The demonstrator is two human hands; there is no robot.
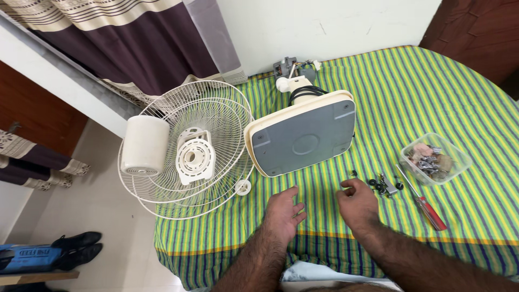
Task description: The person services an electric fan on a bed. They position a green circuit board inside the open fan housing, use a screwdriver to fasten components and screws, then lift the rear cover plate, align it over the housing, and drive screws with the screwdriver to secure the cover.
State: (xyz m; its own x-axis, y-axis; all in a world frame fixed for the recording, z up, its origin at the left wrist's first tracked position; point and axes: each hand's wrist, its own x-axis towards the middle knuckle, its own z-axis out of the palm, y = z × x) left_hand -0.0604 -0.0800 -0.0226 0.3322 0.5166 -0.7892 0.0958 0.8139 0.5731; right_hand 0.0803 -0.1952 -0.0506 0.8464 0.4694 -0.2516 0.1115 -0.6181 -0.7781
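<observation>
My left hand (284, 213) rests flat on the green and yellow striped cloth (432, 97) with fingers spread, holding nothing. My right hand (357, 203) hovers beside it, fingers curled loosely, close to several small black screws and washers (378, 186). Whether it pinches a screw I cannot tell. Just beyond the hands lies an upturned fan base (303, 135), cream with a grey underside, its motor (297, 73) at the far end.
Two white wire fan guards (216, 108) overhang the table's left edge, carrying a cream motor cover (143, 146) and a plastic hub plate (193, 154). A red-handled screwdriver (427, 208) and a clear tub of parts (435, 159) sit at right. Black shoes (75, 249) lie on the floor.
</observation>
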